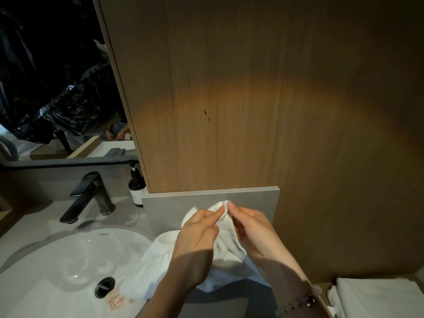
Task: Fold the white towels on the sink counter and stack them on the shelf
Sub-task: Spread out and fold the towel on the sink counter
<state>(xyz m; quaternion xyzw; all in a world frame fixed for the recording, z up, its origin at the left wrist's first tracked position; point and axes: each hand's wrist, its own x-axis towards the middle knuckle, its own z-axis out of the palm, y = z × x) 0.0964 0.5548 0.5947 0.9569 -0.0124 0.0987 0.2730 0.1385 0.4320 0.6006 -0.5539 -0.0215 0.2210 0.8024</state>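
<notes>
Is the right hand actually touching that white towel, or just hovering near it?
Touching. The head view shows the right hand pinching a raised corner of the white towel, with its fingertips pressed into the cloth.

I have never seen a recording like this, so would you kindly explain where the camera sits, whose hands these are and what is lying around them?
There is no machine here. A person wears one wide-angle camera on the head, looking forward and down, so you see their own two bare hands. The left hand and the right hand, with a beaded bracelet on its wrist, both pinch the top edge of a white cloth towel and lift it. The rest of the towel lies on the grey counter and hangs over the rim of the round white sink basin. Behind the basin stand a black metal faucet and a brown pump bottle. A wooden wall panel fills the view ahead. At lower right lies another white folded cloth.
</notes>
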